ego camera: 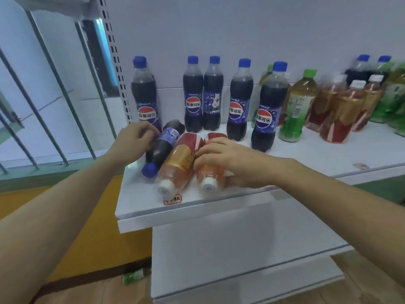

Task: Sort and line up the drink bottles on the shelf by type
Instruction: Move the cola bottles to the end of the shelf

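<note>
Centrally, three bottles lie toppled on the white shelf (pixel 306 154), caps toward the viewer, long axes running from lower frame up toward the back wall. Left hand (pixel 133 139) curls over the fallen cola bottle (pixel 161 148); right hand (pixel 228 161) wraps the right-hand red tea bottle (pixel 210 172), presumably to stand each upright. Between them lies a second red tea bottle (pixel 177 165), untouched. Upright cola bottles (pixel 192 95) line the rear; green tea bottles (pixel 295 106) and more red ones stand mixed at right.
</note>
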`<action>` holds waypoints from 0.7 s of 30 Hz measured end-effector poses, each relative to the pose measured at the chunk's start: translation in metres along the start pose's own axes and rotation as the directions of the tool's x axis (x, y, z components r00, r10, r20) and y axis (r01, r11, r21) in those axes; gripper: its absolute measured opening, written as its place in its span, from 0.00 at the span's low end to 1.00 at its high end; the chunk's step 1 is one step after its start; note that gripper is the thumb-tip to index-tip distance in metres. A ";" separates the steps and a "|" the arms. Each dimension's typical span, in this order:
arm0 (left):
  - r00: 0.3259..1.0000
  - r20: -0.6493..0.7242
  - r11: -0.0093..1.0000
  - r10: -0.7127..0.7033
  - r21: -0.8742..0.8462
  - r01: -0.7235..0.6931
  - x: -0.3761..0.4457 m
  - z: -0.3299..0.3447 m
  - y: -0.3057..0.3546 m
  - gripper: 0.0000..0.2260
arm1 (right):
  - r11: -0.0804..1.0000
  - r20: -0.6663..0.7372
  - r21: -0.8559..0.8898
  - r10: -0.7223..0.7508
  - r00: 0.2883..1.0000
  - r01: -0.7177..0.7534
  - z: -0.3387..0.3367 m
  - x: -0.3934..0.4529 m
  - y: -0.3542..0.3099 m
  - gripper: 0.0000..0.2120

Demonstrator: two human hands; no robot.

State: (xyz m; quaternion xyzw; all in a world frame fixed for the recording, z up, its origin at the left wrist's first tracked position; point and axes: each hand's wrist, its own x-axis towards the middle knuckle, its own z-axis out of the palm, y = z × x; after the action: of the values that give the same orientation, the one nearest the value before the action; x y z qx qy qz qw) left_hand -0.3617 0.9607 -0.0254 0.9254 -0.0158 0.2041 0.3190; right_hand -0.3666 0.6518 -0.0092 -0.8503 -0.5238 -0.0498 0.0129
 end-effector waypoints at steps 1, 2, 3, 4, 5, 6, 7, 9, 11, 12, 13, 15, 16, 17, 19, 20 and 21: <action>1.000 -0.004 0.998 -0.027 -0.058 0.026 0.000 0.001 -0.006 0.12 | 0.997 -0.008 0.072 0.013 1.000 -0.012 -0.004 0.001 0.002 0.35; 0.999 -0.005 0.996 -0.038 -0.081 0.038 -0.001 0.003 -0.012 0.14 | 0.990 -0.034 0.141 0.030 0.999 -0.025 -0.010 0.002 0.003 0.35; 1.000 -0.005 0.997 -0.029 -0.072 0.028 -0.003 0.004 -0.017 0.15 | 0.977 -0.062 0.210 0.063 0.996 -0.049 -0.015 0.003 0.005 0.34; 1.000 -0.006 0.999 -0.007 -0.032 0.007 -0.003 0.007 -0.023 0.15 | 0.957 -0.081 0.277 0.113 0.990 -0.086 -0.021 0.006 0.008 0.34; 1.000 0.000 0.999 0.019 0.027 -0.019 -0.004 0.010 -0.027 0.14 | 0.932 -0.090 0.338 0.168 0.982 -0.129 -0.027 0.009 0.012 0.34; 0.999 0.006 0.996 0.039 0.078 -0.039 -0.005 0.013 -0.031 0.13 | 0.904 -0.092 0.393 0.221 0.971 -0.169 -0.032 0.013 0.016 0.35; 0.999 0.013 0.994 0.042 0.104 -0.043 -0.006 0.017 -0.033 0.12 | 0.872 -0.092 0.444 0.274 0.957 -0.207 -0.036 0.018 0.022 0.35; 0.999 0.025 0.991 0.032 0.133 -0.035 -0.004 0.023 -0.036 0.12 | 0.815 -0.104 0.513 0.370 0.923 -0.269 -0.041 0.027 0.036 0.35; 0.998 0.044 0.985 0.035 0.166 -0.041 -0.002 0.025 -0.036 0.14 | 0.770 -0.139 0.551 0.466 0.874 -0.322 -0.041 0.036 0.047 0.35; 0.998 0.049 0.982 0.038 0.181 -0.047 -0.001 0.026 -0.037 0.14 | 0.736 -0.150 0.580 0.519 0.842 -0.350 -0.041 0.041 0.051 0.34; 0.998 0.044 0.979 0.046 0.197 -0.054 -0.001 0.026 -0.037 0.14 | 0.694 -0.149 0.618 0.566 0.811 -0.370 -0.040 0.044 0.054 0.34; 0.998 0.017 0.974 0.059 0.217 -0.061 -0.001 0.027 -0.039 0.13 | 0.633 -0.152 0.675 0.623 0.767 -0.380 -0.035 0.050 0.060 0.33; 0.998 0.005 0.974 0.063 0.219 -0.062 -0.002 0.028 -0.039 0.12 | 0.621 -0.160 0.685 0.638 0.753 -0.381 -0.033 0.051 0.063 0.32; 0.998 -0.002 0.974 0.066 0.219 -0.064 -0.002 0.028 -0.038 0.12 | 0.615 -0.167 0.690 0.649 0.742 -0.382 -0.030 0.052 0.067 0.32; 0.998 -0.013 0.974 0.064 0.221 -0.059 -0.003 0.029 -0.037 0.11 | 0.603 -0.178 0.698 0.668 0.722 -0.386 -0.027 0.054 0.072 0.32; 0.999 -0.020 0.974 0.051 0.220 -0.045 -0.003 0.029 -0.036 0.11 | 0.595 -0.180 0.704 0.677 0.714 -0.387 -0.025 0.056 0.073 0.31; 0.999 -0.027 0.976 0.035 0.216 -0.029 -0.003 0.029 -0.036 0.10 | 0.586 -0.180 0.712 0.685 0.706 -0.387 -0.024 0.057 0.074 0.31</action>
State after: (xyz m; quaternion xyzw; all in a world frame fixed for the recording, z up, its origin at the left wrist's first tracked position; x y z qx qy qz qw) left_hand -0.3482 0.9716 -0.0681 0.9509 -0.0035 0.2239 0.2138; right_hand -0.2764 0.6673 0.0228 -0.8801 -0.2004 -0.0559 0.4267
